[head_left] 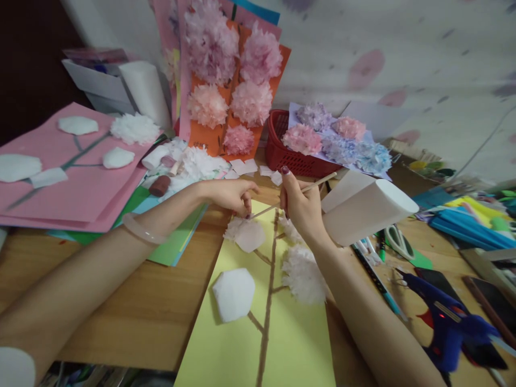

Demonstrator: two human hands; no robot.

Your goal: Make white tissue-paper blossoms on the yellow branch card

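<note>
My right hand point(300, 207) is closed round a thin wooden stick point(316, 184), whose tip slants down to the left toward my left hand. My left hand point(234, 196) has its fingers bent and pressed together at the stick's tip, over a fluffy white paper flower point(234, 230); what they pinch, if anything, is too small to name. Under both hands lies a yellow sheet point(300, 344) with a brown stem point(269, 301) drawn on it. It carries a smooth white paper piece point(234, 294) at left and a full white paper flower point(304, 274) beneath my right forearm.
A blue glue gun point(447, 317) with a red light lies at right, near scissors point(398, 242) and a pen point(381, 282). A white paper roll point(363, 215) stands beside my right wrist. Behind are a red basket point(278, 145) and pink sheets point(80, 199).
</note>
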